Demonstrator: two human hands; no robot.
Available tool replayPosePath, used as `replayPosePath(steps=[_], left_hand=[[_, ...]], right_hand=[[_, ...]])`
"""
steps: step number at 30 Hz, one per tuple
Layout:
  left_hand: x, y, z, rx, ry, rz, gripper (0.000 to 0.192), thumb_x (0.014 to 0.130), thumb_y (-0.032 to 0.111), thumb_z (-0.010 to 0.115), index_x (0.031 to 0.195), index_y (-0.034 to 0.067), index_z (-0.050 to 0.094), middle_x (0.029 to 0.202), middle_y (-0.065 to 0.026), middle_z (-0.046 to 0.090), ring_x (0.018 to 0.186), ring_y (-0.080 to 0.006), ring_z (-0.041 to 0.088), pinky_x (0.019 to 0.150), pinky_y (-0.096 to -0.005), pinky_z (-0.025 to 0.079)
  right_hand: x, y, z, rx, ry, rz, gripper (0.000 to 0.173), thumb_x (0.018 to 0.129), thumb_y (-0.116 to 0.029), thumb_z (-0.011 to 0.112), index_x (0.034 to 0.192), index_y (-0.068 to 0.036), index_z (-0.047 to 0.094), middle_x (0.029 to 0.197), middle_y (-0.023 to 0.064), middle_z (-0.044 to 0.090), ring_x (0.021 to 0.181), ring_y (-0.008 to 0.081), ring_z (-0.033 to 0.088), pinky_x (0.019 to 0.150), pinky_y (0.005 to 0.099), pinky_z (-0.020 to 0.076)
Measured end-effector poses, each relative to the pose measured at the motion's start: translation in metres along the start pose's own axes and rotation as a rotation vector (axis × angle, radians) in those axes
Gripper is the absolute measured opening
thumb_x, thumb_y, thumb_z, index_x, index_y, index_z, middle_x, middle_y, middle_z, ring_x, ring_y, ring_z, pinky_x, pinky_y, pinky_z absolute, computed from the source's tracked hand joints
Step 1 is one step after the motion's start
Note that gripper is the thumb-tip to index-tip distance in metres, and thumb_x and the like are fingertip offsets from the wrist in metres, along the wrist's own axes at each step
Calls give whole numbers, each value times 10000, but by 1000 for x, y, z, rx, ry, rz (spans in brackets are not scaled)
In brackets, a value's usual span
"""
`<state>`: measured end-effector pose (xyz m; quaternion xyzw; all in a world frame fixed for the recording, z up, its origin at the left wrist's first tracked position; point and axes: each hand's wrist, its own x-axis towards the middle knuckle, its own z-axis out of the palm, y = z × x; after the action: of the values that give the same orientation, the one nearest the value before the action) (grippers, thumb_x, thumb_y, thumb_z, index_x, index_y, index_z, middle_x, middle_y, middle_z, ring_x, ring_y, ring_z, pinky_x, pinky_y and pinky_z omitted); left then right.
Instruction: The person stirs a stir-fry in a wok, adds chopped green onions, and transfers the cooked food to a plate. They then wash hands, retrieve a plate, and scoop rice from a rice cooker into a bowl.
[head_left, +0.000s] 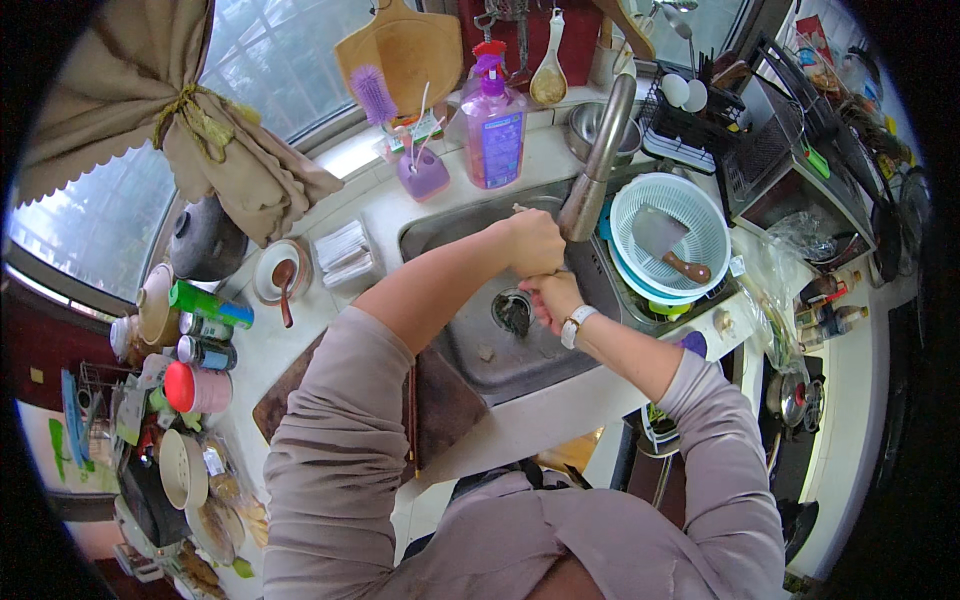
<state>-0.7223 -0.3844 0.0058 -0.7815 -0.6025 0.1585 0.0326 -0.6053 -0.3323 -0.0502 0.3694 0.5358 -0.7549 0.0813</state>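
My left hand (536, 244) is curled into a fist over the stainless steel sink (480, 360), close to the faucet (600, 157). A small pale bit shows at its far side; whether it is part of something held is unclear. Just below, my right hand (553, 300), with a white-banded watch (576, 326) at the wrist, is also curled and close against the left. What lies inside the fingers is hidden. Dark wet scraps sit in the drain (514, 311) beneath. A small pale scrap (486, 352) lies on the sink floor.
Right of the sink, a white colander (626, 259) holds a cleaver (660, 232). Behind stands a pump bottle of purple liquid (491, 142). A brown board (450, 397) overlaps the sink's left front edge. Left are a bowl with a spoon (282, 281) and several jars and cans (206, 352).
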Motion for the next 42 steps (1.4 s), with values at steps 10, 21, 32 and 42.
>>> replayPosePath(steps=[10, 21, 32, 42], left_hand=[[-6, -24, 27, -47, 300, 172, 129, 608, 237, 620, 577, 126, 561, 559, -44, 584, 537, -237, 616, 449, -380, 470], [-4, 12, 61, -340, 886, -150, 93, 663, 207, 586, 641, 153, 514, 561, 5, 484, 506, -197, 534, 430, -338, 423], [-39, 70, 55, -914, 539, -492, 432, 720, 97, 674, 1135, 101, 555, 1069, -91, 561, 1016, -262, 531, 910, -349, 400], [-29, 131, 58, -2448, 847, -963, 285, 916, 329, 495, 939, 52, 557, 831, -40, 573, 779, -161, 572, 721, -289, 482]], right_hand=[[-20, -9, 24, 668, -260, 252, 246, 730, -110, 527, 557, -171, 363, 435, -67, 233, 331, 67, 216, 331, 234, 134], [-34, 2, 20, 1088, -424, 250, 296, 731, -68, 493, 519, -161, 308, 438, -66, 226, 329, 67, 187, 326, 231, 125], [-43, 25, -55, 700, -566, 311, 322, 894, -393, 419, 926, -94, 534, 683, 28, 490, 490, 121, 426, 345, 205, 254], [-87, 40, -88, -961, 64, -1119, 346, 703, -48, 622, 1045, -24, 578, 1022, 131, 552, 998, 330, 499, 871, 353, 421]])
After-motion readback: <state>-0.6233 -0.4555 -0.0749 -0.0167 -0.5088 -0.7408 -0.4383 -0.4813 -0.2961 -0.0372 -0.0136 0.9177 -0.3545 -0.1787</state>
